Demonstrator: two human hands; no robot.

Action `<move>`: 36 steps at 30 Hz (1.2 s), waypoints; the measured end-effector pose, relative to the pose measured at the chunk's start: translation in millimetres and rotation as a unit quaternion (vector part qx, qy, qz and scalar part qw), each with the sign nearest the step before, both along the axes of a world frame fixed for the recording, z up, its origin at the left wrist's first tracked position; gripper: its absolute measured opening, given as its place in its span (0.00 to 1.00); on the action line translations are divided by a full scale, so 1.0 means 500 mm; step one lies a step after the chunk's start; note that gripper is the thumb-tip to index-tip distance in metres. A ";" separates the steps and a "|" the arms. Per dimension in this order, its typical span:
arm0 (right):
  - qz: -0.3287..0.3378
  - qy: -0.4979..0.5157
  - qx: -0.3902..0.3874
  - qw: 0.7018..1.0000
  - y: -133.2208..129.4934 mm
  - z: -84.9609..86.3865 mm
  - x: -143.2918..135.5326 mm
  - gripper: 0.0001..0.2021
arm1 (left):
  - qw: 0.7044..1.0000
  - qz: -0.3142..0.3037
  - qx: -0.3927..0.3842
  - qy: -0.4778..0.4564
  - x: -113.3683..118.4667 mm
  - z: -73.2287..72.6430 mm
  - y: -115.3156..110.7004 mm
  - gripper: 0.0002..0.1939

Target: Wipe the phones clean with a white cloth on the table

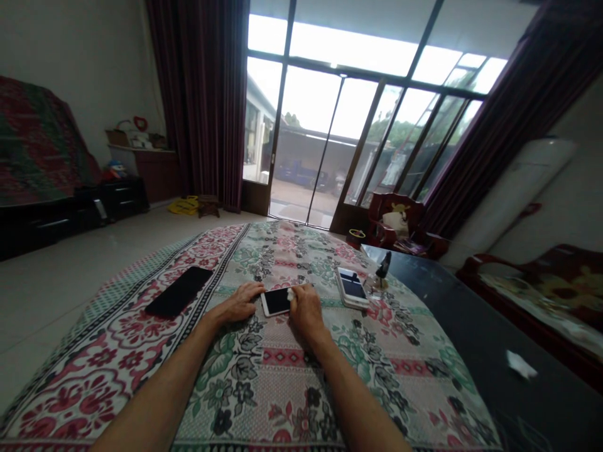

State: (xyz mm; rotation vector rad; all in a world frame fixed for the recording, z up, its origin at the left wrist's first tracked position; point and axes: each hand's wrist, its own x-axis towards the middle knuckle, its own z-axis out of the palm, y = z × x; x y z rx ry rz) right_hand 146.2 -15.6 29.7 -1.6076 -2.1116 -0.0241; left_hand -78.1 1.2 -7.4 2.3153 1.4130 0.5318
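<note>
A white-framed phone (276, 302) lies screen up on the flowered cloth (264, 370) in front of me. My left hand (239, 302) rests flat at its left end, fingertips touching its edge. My right hand (305, 308) covers its right end and pinches a small white wipe (291, 294) against the screen. A black phone (179, 291) lies to the left, away from both hands. Another white phone (352, 287) lies to the right, beyond my right hand.
The cloth covers part of a dark table (509, 351); a small dark figurine (382, 271) stands near its edge and a crumpled white scrap (521, 364) lies at the right. Red wooden chairs (400, 223) and glass doors stand beyond.
</note>
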 end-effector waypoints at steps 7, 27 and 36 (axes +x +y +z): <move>-0.028 -0.062 -0.034 0.997 0.040 0.016 -0.010 0.12 | 1.000 0.015 -0.003 0.001 0.000 -0.012 0.006 0.36; 0.264 -0.037 -0.030 0.963 -0.041 0.004 -0.030 0.13 | 1.000 -0.005 -0.007 -0.007 0.000 0.009 -0.004 0.36; 0.257 -0.011 -0.002 0.966 -0.054 -0.014 0.020 0.11 | 1.000 0.004 -0.017 0.005 0.002 0.019 -0.011 0.36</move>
